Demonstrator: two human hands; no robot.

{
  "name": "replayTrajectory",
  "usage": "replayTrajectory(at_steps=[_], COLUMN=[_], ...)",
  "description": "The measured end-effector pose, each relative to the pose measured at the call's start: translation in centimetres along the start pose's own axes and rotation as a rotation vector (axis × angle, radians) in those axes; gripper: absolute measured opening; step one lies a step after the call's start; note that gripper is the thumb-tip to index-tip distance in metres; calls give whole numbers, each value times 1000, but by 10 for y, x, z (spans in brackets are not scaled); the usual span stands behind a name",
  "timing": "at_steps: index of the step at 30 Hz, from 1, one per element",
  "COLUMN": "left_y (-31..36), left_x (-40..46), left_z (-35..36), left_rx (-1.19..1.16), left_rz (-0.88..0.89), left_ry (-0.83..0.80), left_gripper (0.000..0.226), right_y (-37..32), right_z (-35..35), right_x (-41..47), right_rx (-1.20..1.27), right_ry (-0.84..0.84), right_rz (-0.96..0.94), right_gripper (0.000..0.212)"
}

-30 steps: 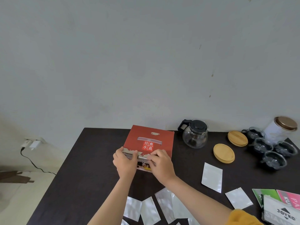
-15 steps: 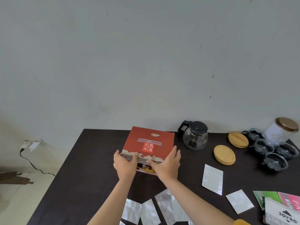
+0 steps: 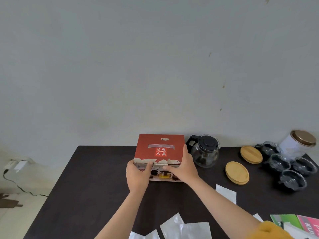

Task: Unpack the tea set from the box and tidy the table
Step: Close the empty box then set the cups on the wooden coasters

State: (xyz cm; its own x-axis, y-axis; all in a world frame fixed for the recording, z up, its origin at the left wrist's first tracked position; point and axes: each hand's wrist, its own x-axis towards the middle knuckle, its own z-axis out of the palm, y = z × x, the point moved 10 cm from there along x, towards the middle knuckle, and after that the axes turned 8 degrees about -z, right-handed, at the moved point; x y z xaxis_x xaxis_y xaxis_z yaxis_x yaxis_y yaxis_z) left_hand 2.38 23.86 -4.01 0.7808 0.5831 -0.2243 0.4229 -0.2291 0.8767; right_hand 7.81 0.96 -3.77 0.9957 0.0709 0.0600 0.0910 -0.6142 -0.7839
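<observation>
Gripping a red cardboard tea-set box (image 3: pixel 159 152) with white Chinese characters on its lid, the person has both bare hands on it near the far middle of the dark rectangular table (image 3: pixel 96 183). Left hand (image 3: pixel 137 175) clasps the box's near-left corner, thumb laid along the top front edge, fingers hidden behind. Right hand (image 3: pixel 183 167) grasps the near-right side, fingers spread up the right wall, thumb on the printed front face. Box sits closed, lid flat, base apparently on the table, though the hands hide part of its lower edge. Just beside the box on the right stands a clear glass teapot with black lid and handle (image 3: pixel 205 152), close to the right fingers, contact unclear. Further right, two round flat wooden lids: one nearer (image 3: pixel 237 172), one farther back (image 3: pixel 251 154), apart from each other. Beyond them a cluster of four small clear glass cups (image 3: pixel 284 167), bunched close together. Behind the cups, a white cylindrical canister with a bronze lid (image 3: pixel 299 141). Several shiny silver foil sachets (image 3: pixel 185 228) lie scattered on the near table; one more (image 3: pixel 226 193) just right of the right forearm. Green and pink printed packets (image 3: pixel 300 223) at the near right edge. A mustard-yellow sleeve (image 3: pixel 269 231) shows at the right arm's cuff. White plug and black cable (image 3: pixel 16 167) on the left wall.
</observation>
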Motion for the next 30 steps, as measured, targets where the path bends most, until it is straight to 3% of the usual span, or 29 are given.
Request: replayTrajectory(at_steps=[3, 6, 14, 19, 23, 26, 30], left_y=[4, 7, 8, 6, 11, 3, -20], left_x=[13, 30, 37, 14, -42, -84, -122], left_z=[16, 26, 33, 33, 55, 95, 167], left_rx=[84, 160, 250, 270, 246, 296, 531], left_rz=[-4, -15, -8, -140, -6, 55, 106], left_ry=[-19, -32, -33, 120, 207, 142, -88], left_gripper=[57, 50, 42, 84, 86, 75, 60], right_y=[11, 14, 13, 15, 30, 73, 131], right_z=[5, 3, 2, -16, -55, -84, -119], right_x=[15, 31, 35, 16, -24, -47, -67], right_rx=[-201, -369, -456, -353, -278, -301, -282], right_ry=[-126, -145, -202, -252, -202, -220, -248], right_rz=[20, -14, -46, -61, -201, -163, -39], right_gripper=[125, 122, 121, 107, 77, 60, 53])
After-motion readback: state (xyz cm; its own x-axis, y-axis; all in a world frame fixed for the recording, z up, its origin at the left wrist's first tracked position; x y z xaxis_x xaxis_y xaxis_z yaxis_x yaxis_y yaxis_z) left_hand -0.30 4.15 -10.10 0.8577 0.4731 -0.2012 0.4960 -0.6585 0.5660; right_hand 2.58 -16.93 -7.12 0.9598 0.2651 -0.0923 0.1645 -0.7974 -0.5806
